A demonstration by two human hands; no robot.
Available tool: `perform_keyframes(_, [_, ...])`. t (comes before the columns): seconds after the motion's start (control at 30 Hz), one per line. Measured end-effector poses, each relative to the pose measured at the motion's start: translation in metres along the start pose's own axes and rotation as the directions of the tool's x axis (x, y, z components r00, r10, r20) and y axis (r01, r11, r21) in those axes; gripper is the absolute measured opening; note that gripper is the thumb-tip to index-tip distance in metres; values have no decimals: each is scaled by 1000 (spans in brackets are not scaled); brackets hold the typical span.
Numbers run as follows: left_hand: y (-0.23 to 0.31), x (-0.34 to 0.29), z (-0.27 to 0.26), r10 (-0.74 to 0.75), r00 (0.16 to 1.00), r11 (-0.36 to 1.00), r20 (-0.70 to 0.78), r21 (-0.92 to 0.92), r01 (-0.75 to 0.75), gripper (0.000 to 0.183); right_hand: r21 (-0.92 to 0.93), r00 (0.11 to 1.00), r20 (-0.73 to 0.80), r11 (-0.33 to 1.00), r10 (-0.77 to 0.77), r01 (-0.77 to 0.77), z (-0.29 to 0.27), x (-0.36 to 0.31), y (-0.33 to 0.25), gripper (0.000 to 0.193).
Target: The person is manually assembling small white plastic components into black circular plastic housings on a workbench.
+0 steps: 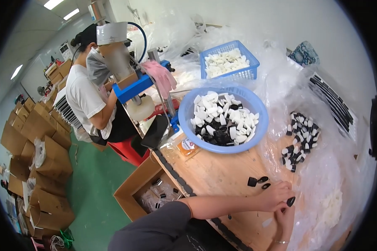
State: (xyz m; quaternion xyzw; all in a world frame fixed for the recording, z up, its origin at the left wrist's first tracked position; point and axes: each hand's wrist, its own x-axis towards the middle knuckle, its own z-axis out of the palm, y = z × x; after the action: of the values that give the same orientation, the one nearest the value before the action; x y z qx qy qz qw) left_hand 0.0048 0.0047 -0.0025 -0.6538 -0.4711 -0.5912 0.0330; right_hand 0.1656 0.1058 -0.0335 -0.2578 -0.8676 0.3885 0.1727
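My left hand (276,195) reaches across the wooden table with its fingers curled in. It meets my right hand (285,212), which comes up from the lower edge with a thin bracelet at the wrist. Between their fingertips is a small black plastic piece (290,201); both hands are closed at it, and their fingers partly hide each other. Just left of my left hand lie a square black piece (252,181) and small oval black pieces (262,180). A small whitish piece (267,222) rests on the wood below my left forearm.
A blue basin (225,149) of white and black pieces stands ahead, with a blue basket (234,75) of white pieces behind. Plastic sheeting with mixed pieces (300,138) covers the right. An open carton (127,194) sits below the table's left edge. A co-worker (86,88) sits beside a press (132,88).
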Motion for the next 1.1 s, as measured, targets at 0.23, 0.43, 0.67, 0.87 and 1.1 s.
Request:
perform_keyframes(0.23, [4,-2,4,58,998,998,-23,-23,-58,48,2,979,-114,985,-171,172,4,1,-24,36])
perform_keyframes(0.43, [7,-1,2,31,998,998,-60,-50,-34,49,-20,990,16,989,-143,143,-1,2,-14,50])
perform_keyframes(0.67, [4,-4,8,61,998,995,-6,-84,-61,51,-9,976,32,976,-218,218,2,8,14,49])
perform_keyframes(0.87, [8,-2,6,76,997,995,13,-69,-75,51,61,991,32,990,-127,125,6,5,6,47])
perform_keyframes(1.1, [18,-1,4,73,997,994,9,-81,-73,50,59,996,79,997,-47,43,4,3,-12,46])
